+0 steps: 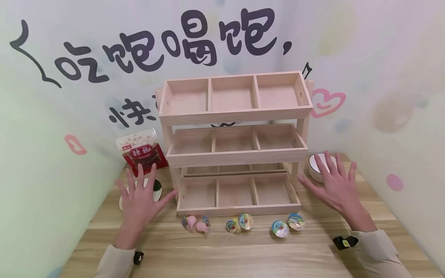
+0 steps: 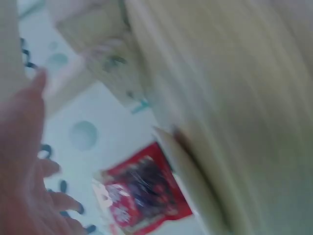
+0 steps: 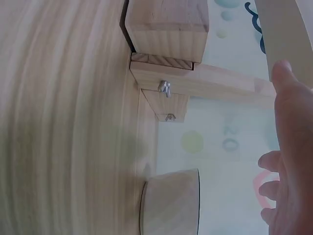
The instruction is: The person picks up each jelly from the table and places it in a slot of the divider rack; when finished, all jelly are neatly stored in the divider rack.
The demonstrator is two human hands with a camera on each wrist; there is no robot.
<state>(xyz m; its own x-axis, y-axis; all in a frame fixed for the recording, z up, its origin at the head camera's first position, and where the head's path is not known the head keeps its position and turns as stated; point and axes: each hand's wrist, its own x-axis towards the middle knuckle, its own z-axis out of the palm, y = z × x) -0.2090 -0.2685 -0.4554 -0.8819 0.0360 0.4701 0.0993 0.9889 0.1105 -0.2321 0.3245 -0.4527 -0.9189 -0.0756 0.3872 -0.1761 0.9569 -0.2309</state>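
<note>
My left hand [image 1: 140,202], fingers spread, hovers over a white plate with a dark patch [image 1: 157,185] at the left of a wooden shelf. My right hand [image 1: 337,185] is spread too, in front of a white bowl [image 1: 315,170] on the shelf's right. Neither hand holds anything. Between them stands the three-tier wooden shelf [image 1: 238,211], each tier split into three compartments. Along its front lie three pairs of small cups: pink ones [image 1: 203,225] at left, yellow-and-blue ones [image 1: 246,221] in the middle, blue-lidded ones [image 1: 280,229] at right.
A red packet [image 1: 144,154] leans against the wall behind the left hand. The wooden table [image 1: 222,258] runs back to patterned walls [image 1: 393,96] on both sides. Metal wing nuts [image 3: 165,88] stick out of the shelf's side.
</note>
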